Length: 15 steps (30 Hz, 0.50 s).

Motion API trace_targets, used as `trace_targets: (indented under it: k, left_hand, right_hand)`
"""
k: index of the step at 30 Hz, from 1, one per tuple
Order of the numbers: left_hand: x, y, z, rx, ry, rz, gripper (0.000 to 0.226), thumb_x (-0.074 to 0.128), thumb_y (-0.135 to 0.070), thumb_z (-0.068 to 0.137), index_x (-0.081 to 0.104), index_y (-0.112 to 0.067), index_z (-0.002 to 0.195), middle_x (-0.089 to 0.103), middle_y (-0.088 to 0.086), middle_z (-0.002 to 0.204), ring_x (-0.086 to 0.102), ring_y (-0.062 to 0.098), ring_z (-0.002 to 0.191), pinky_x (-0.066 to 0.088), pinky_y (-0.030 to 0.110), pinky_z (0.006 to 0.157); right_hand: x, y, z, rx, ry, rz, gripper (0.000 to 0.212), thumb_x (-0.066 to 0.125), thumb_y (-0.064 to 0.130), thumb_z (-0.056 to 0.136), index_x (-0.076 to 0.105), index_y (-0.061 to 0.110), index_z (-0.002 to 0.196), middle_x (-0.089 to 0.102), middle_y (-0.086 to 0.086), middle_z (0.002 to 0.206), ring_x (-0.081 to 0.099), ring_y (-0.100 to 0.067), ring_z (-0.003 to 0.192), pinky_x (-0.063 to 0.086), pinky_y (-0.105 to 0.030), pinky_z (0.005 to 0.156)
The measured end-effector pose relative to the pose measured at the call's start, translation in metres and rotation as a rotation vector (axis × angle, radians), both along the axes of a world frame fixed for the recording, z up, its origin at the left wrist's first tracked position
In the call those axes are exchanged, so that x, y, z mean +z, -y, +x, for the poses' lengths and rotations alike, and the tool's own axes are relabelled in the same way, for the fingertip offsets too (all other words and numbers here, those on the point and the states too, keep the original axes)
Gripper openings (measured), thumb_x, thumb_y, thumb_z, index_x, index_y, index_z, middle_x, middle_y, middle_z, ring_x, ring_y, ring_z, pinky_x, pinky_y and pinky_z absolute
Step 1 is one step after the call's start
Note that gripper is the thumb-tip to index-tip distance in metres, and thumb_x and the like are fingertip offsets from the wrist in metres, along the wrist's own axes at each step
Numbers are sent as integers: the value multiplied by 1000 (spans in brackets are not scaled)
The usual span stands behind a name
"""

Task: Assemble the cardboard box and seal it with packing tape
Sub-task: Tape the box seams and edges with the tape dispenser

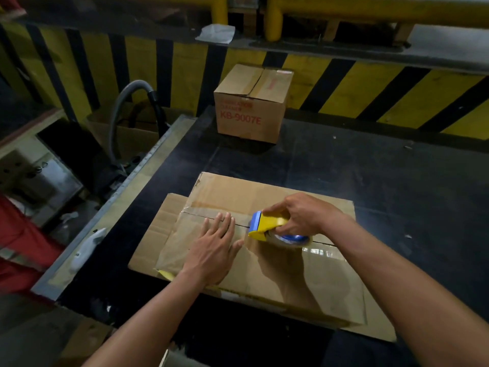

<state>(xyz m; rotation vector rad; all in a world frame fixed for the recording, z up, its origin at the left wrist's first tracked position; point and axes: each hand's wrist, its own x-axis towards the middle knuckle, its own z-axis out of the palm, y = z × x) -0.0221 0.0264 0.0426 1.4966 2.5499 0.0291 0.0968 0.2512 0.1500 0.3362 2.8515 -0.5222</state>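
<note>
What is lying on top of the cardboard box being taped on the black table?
The left hand presses flat beside the seam; the right hand holds the tape dispenser on it. The seam beneath the dispenser is hidden.

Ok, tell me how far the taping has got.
Done: the flaps of the near box are closed, and glossy tape covers the right part of the seam. In hand: the right hand holds the dispenser on the seam, mid-run, while the left hand lies flat on the flap. Left: the seam beyond the dispenser looks untaped. A second box stands behind.
</note>
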Motion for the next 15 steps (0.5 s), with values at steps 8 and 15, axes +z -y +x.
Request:
trace_targets:
  k: [8, 15]
  left_hand:
    - [-6, -1, -2, 24, 20, 105, 84, -6, -64, 96, -5, -12, 162, -10, 6, 168, -8, 24, 157, 0, 41, 129]
    - [-4, 1, -3, 13, 23, 61, 76, 4, -63, 103, -9, -17, 162, -13, 3, 170, -19, 22, 155, -7, 41, 128]
  right_hand:
    - [30, -1, 3, -15, -32, 22, 59, 67, 52, 85, 50, 42, 141, 59, 8, 125, 50, -11, 97, 45, -28, 75]
    - [10, 9, 1, -28, 90, 92, 60, 65, 48, 88, 46, 42, 144, 56, 7, 112, 44, -11, 92, 37, -23, 70]
